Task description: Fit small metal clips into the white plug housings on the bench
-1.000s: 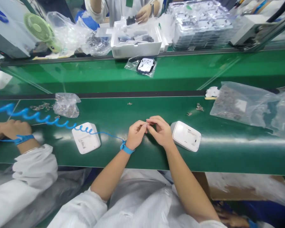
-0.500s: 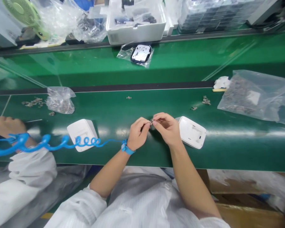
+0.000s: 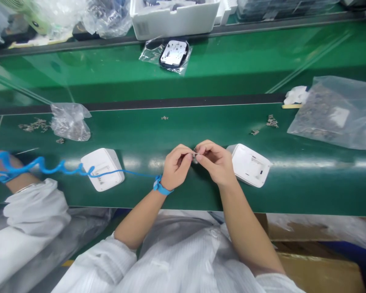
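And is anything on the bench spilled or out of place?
Possibly: small metal parts lie scattered loose beside the crumpled plastic bag at the left, so they look a little spilled. No damage is visible.

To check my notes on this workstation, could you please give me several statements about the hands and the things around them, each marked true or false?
1. The left hand and the right hand meet at a small metallic piece. True.
2. The blue wrist strap is on the right wrist. False: it is on the left wrist.
3. A white device lies to the right of the right hand. True.
4. The right hand is inside the large clear bag. False: the bag lies apart from both hands, toward the far right.
5. The white box stands beyond the bagged part. True.
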A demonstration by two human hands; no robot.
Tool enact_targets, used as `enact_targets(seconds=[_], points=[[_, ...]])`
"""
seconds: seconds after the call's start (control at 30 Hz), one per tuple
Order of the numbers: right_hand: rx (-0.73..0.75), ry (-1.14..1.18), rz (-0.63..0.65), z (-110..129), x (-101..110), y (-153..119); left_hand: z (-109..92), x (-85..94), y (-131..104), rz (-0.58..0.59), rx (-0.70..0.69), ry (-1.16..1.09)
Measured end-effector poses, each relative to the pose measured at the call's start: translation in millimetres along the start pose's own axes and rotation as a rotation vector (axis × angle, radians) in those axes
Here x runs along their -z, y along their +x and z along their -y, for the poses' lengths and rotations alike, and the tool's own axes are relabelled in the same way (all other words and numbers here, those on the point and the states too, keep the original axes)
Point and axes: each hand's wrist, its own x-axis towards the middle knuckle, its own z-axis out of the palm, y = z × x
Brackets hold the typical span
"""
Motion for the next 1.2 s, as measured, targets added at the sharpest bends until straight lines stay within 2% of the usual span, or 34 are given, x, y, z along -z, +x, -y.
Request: enact_targets(seconds=[0.1,0.3,0.6,0.87,1.03,1.1,1.2], points=[[-0.014,-0.004,0.008,2,-1,0,0,1.3,1,-0.035,-0.061,0.044],[-0.062,0.037,0.002,1,-2,0,-1,1.9,3,-0.028,-0.159,0.114],[-0.151,0.138,-0.009,-5,-1,-1,1,2.0,2,-0.019,-0.147,0.112],[-0.26,0.27,-0.013,-1,-3,1,1,3.2,3,0.0,-0.24,0.2],[-0.309,0.32,-0.07,-3,-6,1,7,2.5,-1,-0.086,-0.448,0.485],[-0.382,0.361,-0.052,-3,-7,0,12,2.6,-3,-0.127,-0.527,0.605],[-0.484,0.452,0.003,-4,-9,-2,18,3.2,-6,-0.145,-0.573,0.727]])
